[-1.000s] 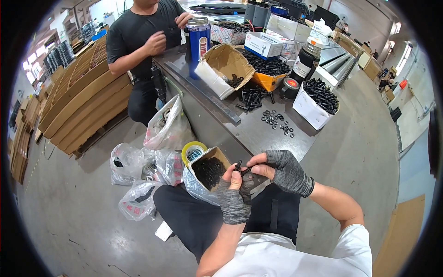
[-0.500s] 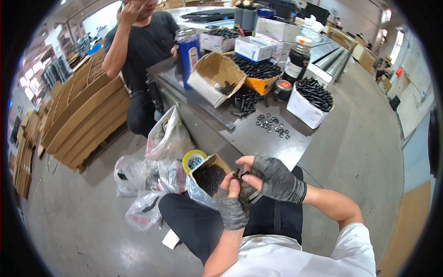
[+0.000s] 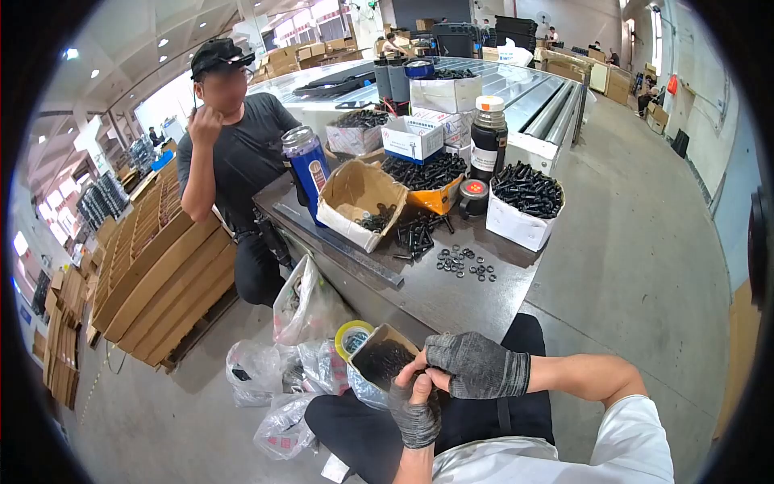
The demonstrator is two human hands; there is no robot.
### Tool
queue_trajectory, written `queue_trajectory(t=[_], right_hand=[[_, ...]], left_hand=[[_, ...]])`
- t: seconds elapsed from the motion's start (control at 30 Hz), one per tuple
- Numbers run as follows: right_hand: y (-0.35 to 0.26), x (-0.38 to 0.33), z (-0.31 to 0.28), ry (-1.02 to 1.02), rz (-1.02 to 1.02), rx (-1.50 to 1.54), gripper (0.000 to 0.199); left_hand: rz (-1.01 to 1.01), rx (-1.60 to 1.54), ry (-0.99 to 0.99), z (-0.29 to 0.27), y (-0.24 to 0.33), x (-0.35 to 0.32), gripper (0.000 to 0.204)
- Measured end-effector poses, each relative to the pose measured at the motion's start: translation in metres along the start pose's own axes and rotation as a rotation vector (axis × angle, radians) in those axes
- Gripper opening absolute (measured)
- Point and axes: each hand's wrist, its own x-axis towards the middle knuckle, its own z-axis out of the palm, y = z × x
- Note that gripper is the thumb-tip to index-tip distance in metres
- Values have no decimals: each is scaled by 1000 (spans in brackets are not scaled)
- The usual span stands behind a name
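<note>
My left hand (image 3: 416,413) and my right hand (image 3: 477,366), both in grey fingerless gloves, meet above my lap with fingertips pinched together. Whatever lies between them is hidden by the fingers. Just left of them, an open carton (image 3: 402,337) holding small dark parts sits by my knee, partly covered by my hands. Ahead on the metal table (image 3: 439,300) lie several black rings (image 3: 468,264), a loose pile of black bolts (image 3: 417,237) and a white box (image 3: 518,229) heaped with similar bolts.
A tipped cardboard box (image 3: 348,192), an orange box (image 3: 442,198), a blue canister (image 3: 308,176), a dark bottle (image 3: 487,139) and a lidded cup (image 3: 473,198) crowd the table. Plastic bags (image 3: 284,431) and a yellow tape roll (image 3: 343,332) lie low left. A co-worker (image 3: 242,153) is beyond the table.
The view has tilted up, so the table and hands appear lower. The small black piece seen between my fingertips is now hidden as they close together. The co-worker's raised hand appears lower.
</note>
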Motion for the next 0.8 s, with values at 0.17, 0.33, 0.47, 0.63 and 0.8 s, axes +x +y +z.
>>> queue_trajectory(t=[0.17,0.33,0.47,0.63,0.8], right_hand=[[-11,1,-15,11,40,66,15],[3,4,-25,40,26,6,16],[2,5,-62,185,-58,-96,17],[28,-14,-102,357,8,-281,17],[51,-17,-112,332,110,-271,15]], left_hand=[[-61,41,-8,6,11,6,32],[-53,189,-66,10,19,23,35],[539,998,-232,10,55,76,38],[304,712,-99,34,121,207,57],[148,888,-35,67,124,288,97]])
